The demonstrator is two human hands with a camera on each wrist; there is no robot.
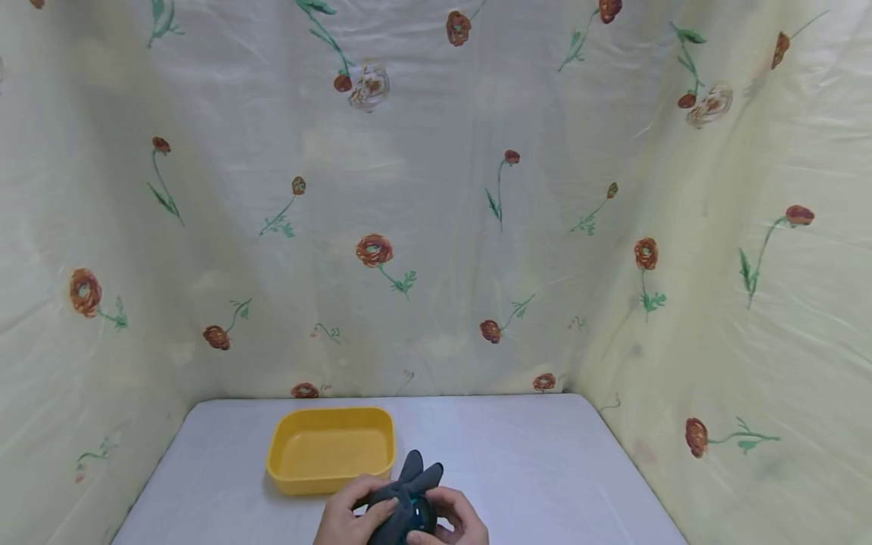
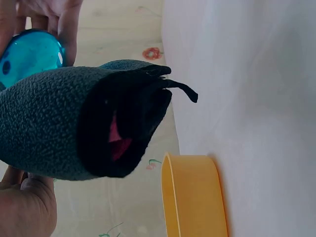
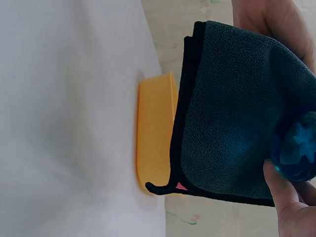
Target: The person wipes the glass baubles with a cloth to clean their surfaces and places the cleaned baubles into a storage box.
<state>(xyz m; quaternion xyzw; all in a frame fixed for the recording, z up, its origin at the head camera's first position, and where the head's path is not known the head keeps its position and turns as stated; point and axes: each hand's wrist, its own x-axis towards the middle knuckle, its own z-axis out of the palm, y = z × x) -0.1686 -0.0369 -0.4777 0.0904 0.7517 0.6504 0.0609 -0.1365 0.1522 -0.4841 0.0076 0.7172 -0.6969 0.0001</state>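
Observation:
My left hand (image 1: pixel 349 516) holds a dark grey fleecy cloth (image 3: pixel 232 108) with black edging, its thumb lying over the fabric in the head view. Two folded ends of the cloth stick up between the hands. A clear blue, rounded glass-like object (image 3: pixel 298 145) is against the cloth; a pale starlike shape shows in it in the right wrist view. My right hand (image 1: pixel 462 518) grips this blue object with its fingertips. The left wrist view shows the blue object (image 2: pixel 37 55) in the right hand's fingers, with the cloth's hanging edge and a pink tag in front.
A yellow rectangular tub (image 1: pixel 327 484) stands on the white table (image 1: pixel 531 469), just beyond and left of the hands. Flower-printed curtains (image 1: pixel 436 182) enclose the table at the back and both sides.

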